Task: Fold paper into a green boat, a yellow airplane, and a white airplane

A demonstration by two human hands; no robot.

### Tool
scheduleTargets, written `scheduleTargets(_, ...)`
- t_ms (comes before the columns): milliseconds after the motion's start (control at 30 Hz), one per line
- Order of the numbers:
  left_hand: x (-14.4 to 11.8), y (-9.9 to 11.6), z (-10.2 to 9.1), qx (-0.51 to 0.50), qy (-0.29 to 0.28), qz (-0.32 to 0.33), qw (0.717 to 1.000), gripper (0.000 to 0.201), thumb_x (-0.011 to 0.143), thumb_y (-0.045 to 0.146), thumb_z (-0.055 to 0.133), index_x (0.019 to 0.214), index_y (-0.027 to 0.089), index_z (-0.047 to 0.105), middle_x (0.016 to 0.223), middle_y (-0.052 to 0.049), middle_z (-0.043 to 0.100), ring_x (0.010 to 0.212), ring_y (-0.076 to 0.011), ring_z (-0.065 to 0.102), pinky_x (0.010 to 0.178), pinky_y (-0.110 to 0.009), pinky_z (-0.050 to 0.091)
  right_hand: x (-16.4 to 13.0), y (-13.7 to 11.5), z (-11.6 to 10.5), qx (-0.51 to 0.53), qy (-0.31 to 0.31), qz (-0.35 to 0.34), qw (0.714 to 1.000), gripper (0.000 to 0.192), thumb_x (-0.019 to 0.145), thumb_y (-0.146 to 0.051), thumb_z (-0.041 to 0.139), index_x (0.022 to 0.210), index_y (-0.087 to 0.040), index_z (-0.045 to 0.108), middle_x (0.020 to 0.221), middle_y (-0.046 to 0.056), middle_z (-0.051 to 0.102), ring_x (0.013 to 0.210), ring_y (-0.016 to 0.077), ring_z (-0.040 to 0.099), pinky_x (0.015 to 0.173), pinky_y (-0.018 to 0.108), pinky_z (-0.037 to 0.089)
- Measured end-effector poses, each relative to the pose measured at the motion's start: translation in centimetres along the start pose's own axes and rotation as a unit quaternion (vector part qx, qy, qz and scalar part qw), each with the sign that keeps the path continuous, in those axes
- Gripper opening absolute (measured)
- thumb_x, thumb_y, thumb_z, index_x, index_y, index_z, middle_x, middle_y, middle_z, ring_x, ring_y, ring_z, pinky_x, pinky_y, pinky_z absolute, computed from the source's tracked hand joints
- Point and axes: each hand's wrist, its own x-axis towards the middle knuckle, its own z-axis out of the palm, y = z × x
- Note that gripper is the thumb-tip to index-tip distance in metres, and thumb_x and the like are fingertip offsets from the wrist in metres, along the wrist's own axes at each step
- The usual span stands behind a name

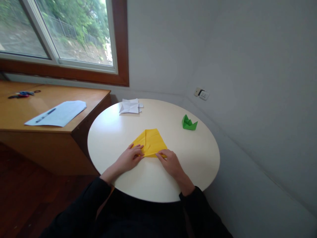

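Pale walls and one window (81, 36) surrounded a single round table (158, 181), and I counted three lots of paper on it: one yellow sheet (155, 142), one green paper boat (189, 125) and one creased white bundle (130, 106), its layers too jumbled to count. Folded into a slanting, several-sided shape with crisp creases, the yellow sheet lay flat around the middle of the round table. Two hands worked on it; the left hand (130, 157) lay over its left corner, fingers slightly spread, though I couldn't tell whether it gripped, while the right hand (170, 162) pinched the near right edge. Left of the round table, one desk (15, 114) bore a pale sheet (68, 114) with one pen (46, 115) on top.
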Motion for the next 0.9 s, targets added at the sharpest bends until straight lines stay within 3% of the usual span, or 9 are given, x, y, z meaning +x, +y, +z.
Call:
scheduleTargets(133, -0.13, 0.0, 0.1, -0.007, 0.007, 0.003, 1.0, 0.012, 0.081, 0.021, 0.05, 0.085, 0.019, 0.061, 0.118, -0.01, 0.063, 0.122, -0.023, 0.048, 0.109, -0.048, 0.022, 0.05, 0.39, -0.3, 0.043, 0.002, 0.004, 0.999, 0.001, 0.075, -0.019, 0.064, 0.075, -0.019, 0.065, 0.08, 0.004, 0.071, 0.075, 0.0185, 0.064, 0.072, 0.03, 0.047)
scheduleTargets(333, -0.27, -0.38, 0.41, 0.01, 0.024, 0.013, 1.0, 0.02, 0.081, 0.021, 0.051, 0.099, 0.021, 0.059, 0.12, -0.008, 0.062, 0.121, -0.023, 0.048, 0.11, -0.048, 0.021, -0.08, 0.48, -0.28, 0.036, -0.024, -0.048, 0.998, 0.022, 0.07, -0.009, 0.063, 0.089, -0.02, 0.066, 0.094, 0.005, 0.071, 0.09, 0.021, 0.064, 0.081, 0.035, 0.044)
scheduleTargets(433, -0.32, -0.24, 0.41, 0.026, 0.022, 0.009, 0.999, 0.023, 0.082, 0.023, 0.049, 0.104, 0.021, 0.058, 0.123, -0.009, 0.059, 0.122, -0.0228, 0.047, 0.11, -0.048, 0.022, -0.12, 0.61, -0.13, 0.024, -0.021, -0.056, 0.998, 0.027, 0.069, -0.002, 0.056, 0.086, -0.021, 0.066, 0.093, 0.004, 0.071, 0.091, 0.0209, 0.064, 0.081, 0.036, 0.043)
scheduleTargets(667, -0.41, -0.12, 0.37, 0.048, 0.029, 0.022, 0.998, 0.025, 0.084, 0.026, 0.048, 0.107, 0.02, 0.057, 0.125, -0.009, 0.058, 0.121, -0.0229, 0.048, 0.109, -0.048, 0.025, -0.16, 0.97, 0.0, 0.015, 0.032, -0.053, 0.998, 0.023, 0.068, -0.002, 0.054, 0.078, -0.02, 0.065, 0.083, 0.004, 0.072, 0.082, 0.0198, 0.065, 0.074, 0.033, 0.044)
scheduleTargets(900, -0.28, 0.02, 0.44, 0.055, 0.045, 0.023, 0.997, 0.029, 0.084, 0.024, 0.047, 0.112, 0.019, 0.055, 0.12, -0.009, 0.061, 0.116, -0.0225, 0.052, 0.106, -0.046, 0.03, -0.2, 0.44, -0.41, 0.019, 0.111, -0.098, 0.989, 0.013, 0.076, -0.01, 0.055, 0.078, -0.02, 0.063, 0.079, 0.004, 0.071, 0.076, 0.019, 0.065, 0.071, 0.034, 0.044)
